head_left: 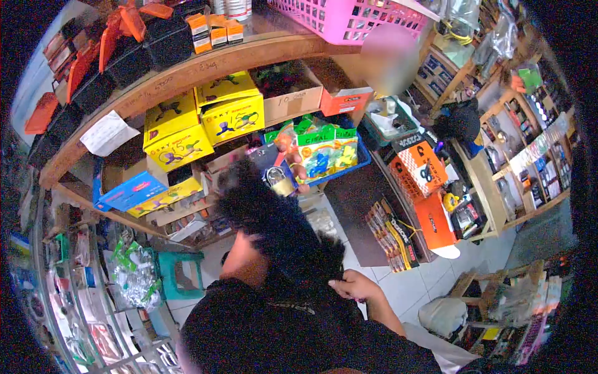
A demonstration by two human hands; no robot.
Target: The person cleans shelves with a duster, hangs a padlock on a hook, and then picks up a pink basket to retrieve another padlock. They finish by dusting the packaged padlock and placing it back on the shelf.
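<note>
A dark blue box with a padlock picture (pixel 278 181) is upright in front of the shelf, and the fingers of my left hand (pixel 298 167) are closed around its right edge. A black, fluffy feather duster (pixel 274 209) crosses in front of my left forearm and covers part of the box. My right hand (pixel 356 286) is closed at the duster's lower right end, where its handle is hidden. Just behind the box is a blue basket (pixel 349 171) filled with green-topped packets labelled CISAL (pixel 325 149).
Yellow cartons (pixel 232 117) and an open blue carton (pixel 134 190) stand on the wooden shelf. A pink basket (pixel 330 22) sits above, with another person nearby. Orange boxes (pixel 430 218) are to the right. A green stool (pixel 180 274) stands at lower left.
</note>
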